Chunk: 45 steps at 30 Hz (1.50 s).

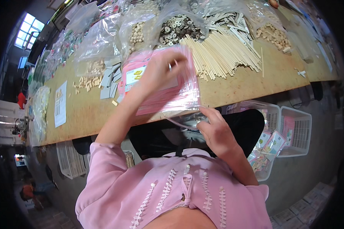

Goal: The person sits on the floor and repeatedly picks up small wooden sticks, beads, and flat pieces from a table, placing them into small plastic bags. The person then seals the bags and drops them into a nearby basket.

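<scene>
My right hand [219, 131] pinches the edge of a clear plastic bag [183, 119] at the table's front edge, between thumb and fingers. My left hand [162, 70] hovers over a stack of pink printed plastic packets [156, 101]; its fingers are curled and smeared by motion, so I cannot make out whether they hold anything. Right beside the stack lies a wide spread of thin wooden sticks [221, 57]. Beyond it are dark round discs with holes [179, 29] and pale wooden beads [137, 36], both in clear bags.
Small wooden blocks [88, 82] and grey flat pieces [110, 82] lie left of the stack, near a printed sheet [60, 105]. More wooden pieces [273, 36] are at the far right. White plastic baskets [296, 131] stand below the table, one holding filled packets [273, 145].
</scene>
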Each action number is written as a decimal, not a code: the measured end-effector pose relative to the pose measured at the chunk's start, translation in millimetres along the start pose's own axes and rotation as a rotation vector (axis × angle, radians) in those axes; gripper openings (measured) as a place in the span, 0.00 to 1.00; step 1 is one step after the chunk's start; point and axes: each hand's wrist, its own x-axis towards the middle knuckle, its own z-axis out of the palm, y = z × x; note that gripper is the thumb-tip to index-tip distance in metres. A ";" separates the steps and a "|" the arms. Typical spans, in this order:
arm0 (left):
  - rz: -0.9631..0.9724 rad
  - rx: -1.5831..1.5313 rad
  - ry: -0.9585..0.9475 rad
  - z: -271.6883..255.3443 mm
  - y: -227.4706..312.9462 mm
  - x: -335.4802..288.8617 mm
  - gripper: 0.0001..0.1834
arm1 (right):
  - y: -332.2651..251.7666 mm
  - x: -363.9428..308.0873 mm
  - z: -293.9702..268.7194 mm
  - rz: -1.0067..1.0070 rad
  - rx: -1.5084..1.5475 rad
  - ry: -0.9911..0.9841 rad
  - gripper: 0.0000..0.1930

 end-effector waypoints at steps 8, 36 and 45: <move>-0.152 0.347 0.040 21.0 -148.0 96.5 0.18 | 4.6 -22.7 4.2 0.022 0.044 0.030 0.08; 0.179 -0.284 -0.310 28.1 59.8 -3.6 0.06 | 17.4 -19.4 -25.5 0.074 0.043 0.101 0.08; 0.078 -0.460 -0.455 29.6 49.0 16.8 0.09 | 34.4 -37.9 -23.8 0.122 0.050 0.164 0.08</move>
